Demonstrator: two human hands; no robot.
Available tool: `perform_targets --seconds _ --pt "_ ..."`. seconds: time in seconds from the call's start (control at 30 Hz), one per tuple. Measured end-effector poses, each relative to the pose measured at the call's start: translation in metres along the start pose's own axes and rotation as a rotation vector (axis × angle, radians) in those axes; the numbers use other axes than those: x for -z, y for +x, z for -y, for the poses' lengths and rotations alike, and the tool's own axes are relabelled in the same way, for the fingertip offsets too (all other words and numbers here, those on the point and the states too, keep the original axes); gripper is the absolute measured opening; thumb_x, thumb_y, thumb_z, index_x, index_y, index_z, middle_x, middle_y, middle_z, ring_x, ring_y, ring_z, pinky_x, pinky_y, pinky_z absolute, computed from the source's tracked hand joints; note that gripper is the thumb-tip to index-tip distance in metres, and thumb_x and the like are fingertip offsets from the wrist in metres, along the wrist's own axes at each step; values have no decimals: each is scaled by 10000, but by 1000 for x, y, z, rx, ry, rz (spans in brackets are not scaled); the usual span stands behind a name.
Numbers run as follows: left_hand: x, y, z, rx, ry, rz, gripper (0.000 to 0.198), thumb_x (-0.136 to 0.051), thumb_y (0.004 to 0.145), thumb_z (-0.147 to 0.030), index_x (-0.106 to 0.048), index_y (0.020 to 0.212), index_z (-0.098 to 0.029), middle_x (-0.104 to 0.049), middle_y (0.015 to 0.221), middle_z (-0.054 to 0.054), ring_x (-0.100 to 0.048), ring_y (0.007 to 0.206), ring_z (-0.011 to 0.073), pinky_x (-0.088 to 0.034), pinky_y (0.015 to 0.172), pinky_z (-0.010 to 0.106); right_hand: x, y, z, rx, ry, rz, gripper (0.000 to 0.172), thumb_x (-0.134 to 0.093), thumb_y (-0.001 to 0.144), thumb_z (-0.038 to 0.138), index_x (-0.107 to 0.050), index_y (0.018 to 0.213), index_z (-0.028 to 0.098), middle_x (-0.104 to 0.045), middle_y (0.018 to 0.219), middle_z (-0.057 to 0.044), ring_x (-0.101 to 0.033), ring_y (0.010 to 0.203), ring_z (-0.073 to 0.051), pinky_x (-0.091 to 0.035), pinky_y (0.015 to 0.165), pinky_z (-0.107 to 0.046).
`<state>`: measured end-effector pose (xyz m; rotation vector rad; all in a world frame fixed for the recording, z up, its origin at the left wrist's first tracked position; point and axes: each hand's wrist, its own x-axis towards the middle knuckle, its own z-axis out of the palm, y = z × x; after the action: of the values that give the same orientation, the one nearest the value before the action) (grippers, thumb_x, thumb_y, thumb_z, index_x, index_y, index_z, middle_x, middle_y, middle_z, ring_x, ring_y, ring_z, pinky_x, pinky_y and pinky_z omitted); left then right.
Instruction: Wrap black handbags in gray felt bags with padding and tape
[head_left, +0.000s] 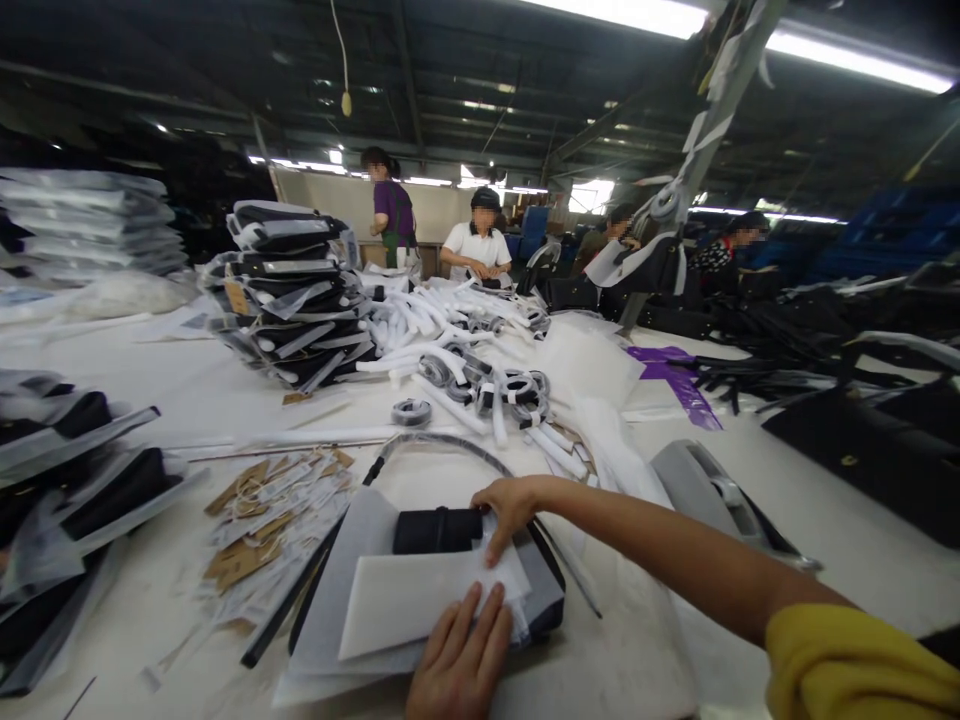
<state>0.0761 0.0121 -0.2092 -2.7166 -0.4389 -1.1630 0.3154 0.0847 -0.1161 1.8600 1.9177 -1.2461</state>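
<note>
In front of me a black bag (551,610) lies flat, mostly covered by a translucent white wrapping sheet (322,625). Its strap, partly sleeved in clear plastic, loops behind it. Across the sheet lies a small black bundle with a band round its middle (427,531). My right hand (512,508) reaches in from the right and grips the bundle's right end between thumb and fingers, beside some clear plastic film (514,577). With fingers stretched out, my left hand (463,650) lies flat on the right end of a white foam sheet (397,598) and the film's edge.
Brown tags (251,555) lie piled left of the bag. Behind it are white foam tubes (420,315) and coiled straps (517,392). Wrapped black bags (292,295) are stacked at back left. A grey tape dispenser (709,490) stands right. Several people work beyond the table.
</note>
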Motion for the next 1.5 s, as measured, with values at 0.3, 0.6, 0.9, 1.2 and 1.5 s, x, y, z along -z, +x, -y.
perform_targets --seconds 0.3,0.6,0.9,1.2,1.5 --pt "8 5 -3 25 -1 21 394 -305 1053 -251 -673 1191 -247 -637 1329 -56 -591 1213 154 -445 998 281 6 19 -19 75 227 22 397 -849 655 426 -772 942 162 -750 823 15 -686 803 -166 -530 713 -220" --pt "11 8 -4 30 -31 -1 439 -260 1059 -245 -674 1205 -239 -653 1309 -44 -582 1224 150 -441 1024 287 -41 -46 -5 220 131 -533 935 -713 804 530 -286 1552 166 -300 1584 -152 -268 1458 -318 -174 1203 -462" --pt "9 1 -3 40 -58 111 418 -289 1040 -202 -619 1296 -228 -603 1378 1 -536 1293 178 -476 1036 324 -73 -35 -1 158 -27 -572 735 -699 860 377 -393 1502 191 -576 1373 -154 -467 1317 -313 -202 1165 -549" --pt "21 8 5 -56 13 229 432 -361 972 -78 -570 1332 -190 -584 1382 128 -587 1237 216 -535 981 382 -94 -57 29 149 -77 -773 435 -451 979 178 -511 1410 186 -493 1473 -123 -397 1390 -274 -172 1188 -557" --pt "56 15 45 -281 16 320 411 -463 971 -137 -506 1376 -189 -581 1400 62 -461 1363 167 -360 1163 400 -148 -76 24 367 -148 -906 429 -437 1029 371 -539 1400 183 -548 1426 -109 -486 1339 -263 -357 1155 -500"
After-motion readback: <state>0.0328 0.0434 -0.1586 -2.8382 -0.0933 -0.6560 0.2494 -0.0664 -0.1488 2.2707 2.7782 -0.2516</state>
